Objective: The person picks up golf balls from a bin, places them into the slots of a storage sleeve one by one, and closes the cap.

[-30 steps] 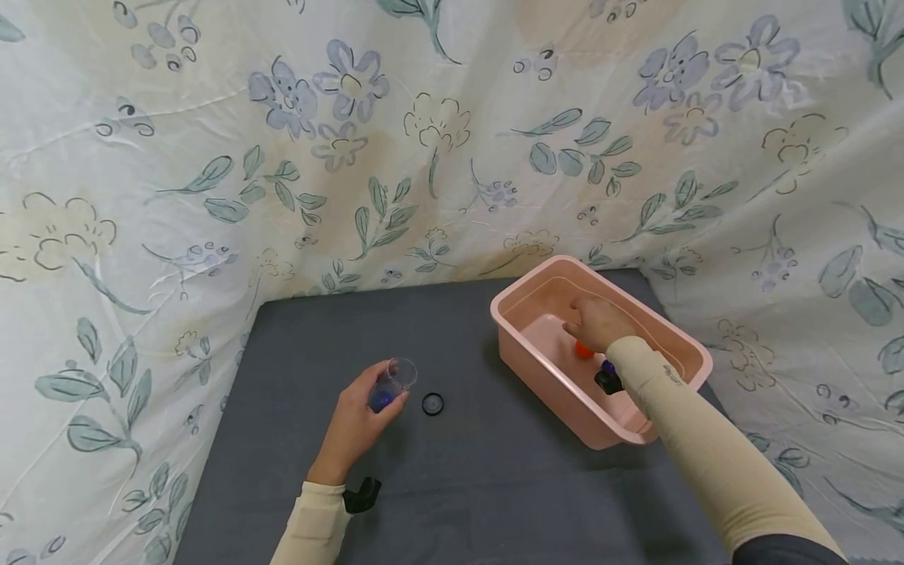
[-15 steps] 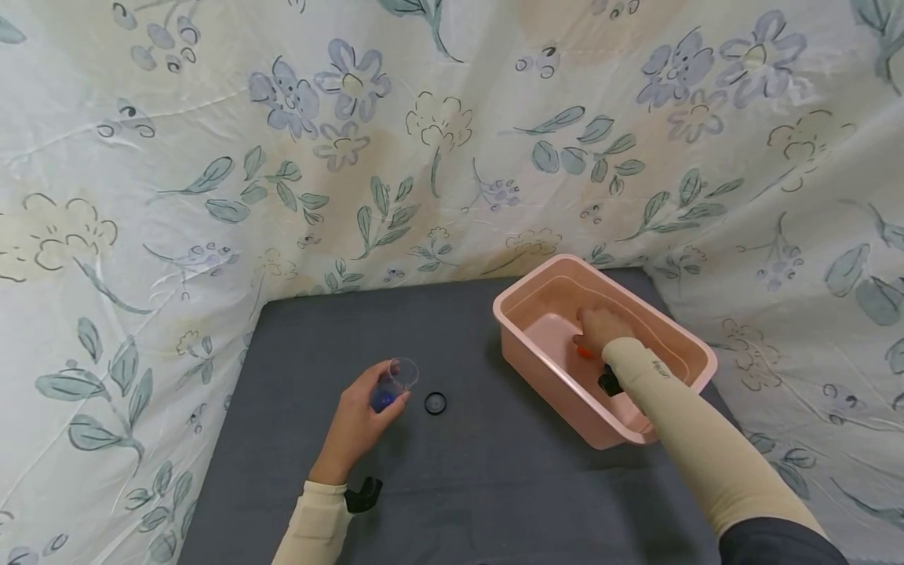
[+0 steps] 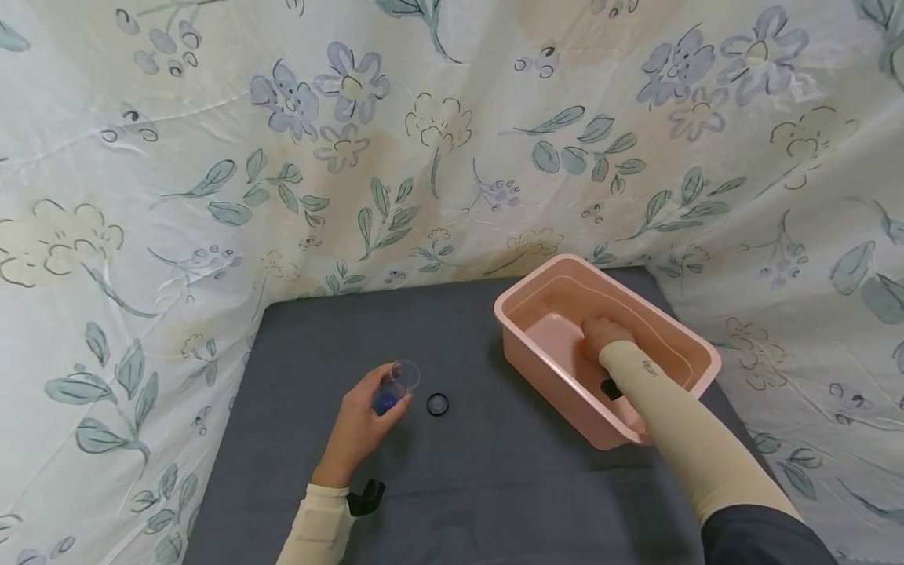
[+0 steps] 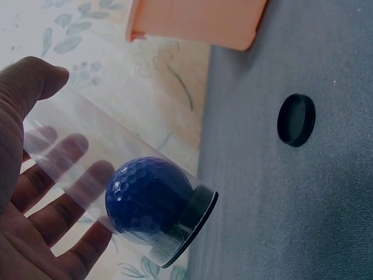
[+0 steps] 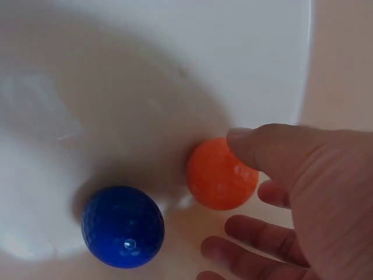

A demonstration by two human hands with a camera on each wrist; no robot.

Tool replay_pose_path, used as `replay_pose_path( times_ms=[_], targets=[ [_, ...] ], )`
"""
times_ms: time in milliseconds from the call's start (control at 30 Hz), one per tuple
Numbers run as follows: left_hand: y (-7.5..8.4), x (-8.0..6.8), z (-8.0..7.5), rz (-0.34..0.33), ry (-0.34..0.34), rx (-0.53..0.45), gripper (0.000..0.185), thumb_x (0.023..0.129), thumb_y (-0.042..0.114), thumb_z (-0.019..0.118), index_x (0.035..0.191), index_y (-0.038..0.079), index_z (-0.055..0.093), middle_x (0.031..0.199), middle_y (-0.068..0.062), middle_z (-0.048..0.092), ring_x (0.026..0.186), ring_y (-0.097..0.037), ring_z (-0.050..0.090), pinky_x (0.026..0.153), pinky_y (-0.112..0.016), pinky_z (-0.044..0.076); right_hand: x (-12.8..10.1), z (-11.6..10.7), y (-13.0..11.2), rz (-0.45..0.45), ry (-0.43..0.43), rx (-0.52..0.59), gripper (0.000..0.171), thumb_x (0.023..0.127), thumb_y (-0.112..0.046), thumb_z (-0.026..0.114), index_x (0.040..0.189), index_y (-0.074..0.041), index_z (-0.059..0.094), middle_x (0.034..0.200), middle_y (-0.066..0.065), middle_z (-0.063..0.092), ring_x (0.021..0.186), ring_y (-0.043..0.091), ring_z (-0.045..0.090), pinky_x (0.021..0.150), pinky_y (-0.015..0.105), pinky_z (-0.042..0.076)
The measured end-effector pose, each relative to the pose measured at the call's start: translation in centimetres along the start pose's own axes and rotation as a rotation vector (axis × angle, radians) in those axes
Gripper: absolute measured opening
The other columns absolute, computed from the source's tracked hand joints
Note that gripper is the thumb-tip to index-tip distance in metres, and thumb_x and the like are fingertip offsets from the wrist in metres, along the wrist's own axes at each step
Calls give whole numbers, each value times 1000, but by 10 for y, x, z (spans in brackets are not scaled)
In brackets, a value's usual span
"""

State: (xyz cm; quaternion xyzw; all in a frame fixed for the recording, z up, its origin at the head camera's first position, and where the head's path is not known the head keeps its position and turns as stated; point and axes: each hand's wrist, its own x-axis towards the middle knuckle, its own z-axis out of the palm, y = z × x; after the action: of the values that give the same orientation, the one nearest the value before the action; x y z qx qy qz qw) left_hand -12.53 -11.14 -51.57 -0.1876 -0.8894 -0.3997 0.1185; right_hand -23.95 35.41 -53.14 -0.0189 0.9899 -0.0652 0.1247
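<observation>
Nearest: cream sleeve [image 3: 311, 537] reaching in over the grey worktop [image 3: 459, 502]. Left grip [image 3: 356, 428] is curling thumb and fingers round a clear tube [image 4: 119, 143], on the left-edge side of the worktop. Tube is leaning; a dark blue ball [image 4: 145, 195] is sitting inside, down against the black base [image 4: 183, 233].

Just beyond, to the tube's right: loose black cap [image 4: 296, 120] is lying hollow side up, roughly midway between left and right edges.

Farther, toward the far right corner: pink bin [image 3: 544, 384] is standing along the right edge. Right grip [image 5: 323, 195] is reaching down inside, loosely open, thumb overlapping an orange ball [image 5: 221, 178]; cannot tell whether it is touching. Second blue ball [image 5: 122, 227] is lying near the orange one, apart from it.

Behind the far edge: flowered cloth [image 3: 438, 196] is hanging.
</observation>
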Motion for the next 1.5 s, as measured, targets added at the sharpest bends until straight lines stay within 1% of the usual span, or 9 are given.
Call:
replay_pose_path(
  times_ms=[200,433,667,833,967,1100,1267,1400,1500],
  targets=[
    [2,0,-3,-8,10,8,55,92,24,81,141,11,60,134,-8,68,120,-26,68,96,-50,59,9,2,-1,-10,5,-33,11,94,-12,58,88,-3,61,83,17,63,69,32,63,55,49,52],
    [3,0,-6,5,39,14,56,90,22,83,140,11,61,133,-8,69,118,-27,69,93,-51,60,12,1,-5,-33,3,-66,25,95,-4,55,71,-8,56,61,3,44,52,22,50,45,38,40],
    [3,-3,-5,9,53,39,57,89,23,84,140,12,61,133,-7,69,117,-25,70,93,-49,60,13,9,2,-100,90,-120,34,92,1,58,61,-11,49,56,-3,32,45,14,37,42,30,27],
    [6,-8,-4,3,42,38,55,89,22,84,139,11,62,133,-7,69,115,-24,70,94,-48,60,9,7,2,-92,48,-31,28,93,-2,59,68,-11,51,59,-1,37,46,16,44,43,30,28],
    [7,-10,-3,-2,30,40,54,90,23,83,138,12,62,132,-5,70,114,-22,70,94,-47,60,0,1,-3,-90,50,18,24,91,-4,60,71,-12,51,61,2,41,48,20,47,45,31,31],
    [8,-10,-2,-4,16,37,53,91,24,83,138,13,62,130,-3,70,114,-20,70,94,-45,60,-7,-5,-9,-98,60,38,17,87,-5,62,76,-11,52,65,5,46,54,23,49,49,34,36],
    [9,-10,-3,-17,0,21,52,91,25,83,137,15,62,129,-2,70,113,-17,70,94,-44,60,-8,-13,-15,-104,21,35,6,89,-8,66,90,-8,60,72,7,55,62,23,55,54,36,44],
    [10,-9,-4,-13,4,17,52,90,24,83,137,15,62,128,-2,70,112,-17,70,93,-43,60,-12,-23,-25,-114,18,55,13,89,-9,71,97,-4,62,79,9,61,68,25,58,60,38,50],
    [11,-9,-4,0,6,17,51,91,24,83,136,16,62,128,-3,70,111,-18,70,92,-43,60,-18,-32,-33,-137,59,46,18,88,-10,74,99,-4,61,81,9,62,68,24,58,62,38,52]
  ],
)
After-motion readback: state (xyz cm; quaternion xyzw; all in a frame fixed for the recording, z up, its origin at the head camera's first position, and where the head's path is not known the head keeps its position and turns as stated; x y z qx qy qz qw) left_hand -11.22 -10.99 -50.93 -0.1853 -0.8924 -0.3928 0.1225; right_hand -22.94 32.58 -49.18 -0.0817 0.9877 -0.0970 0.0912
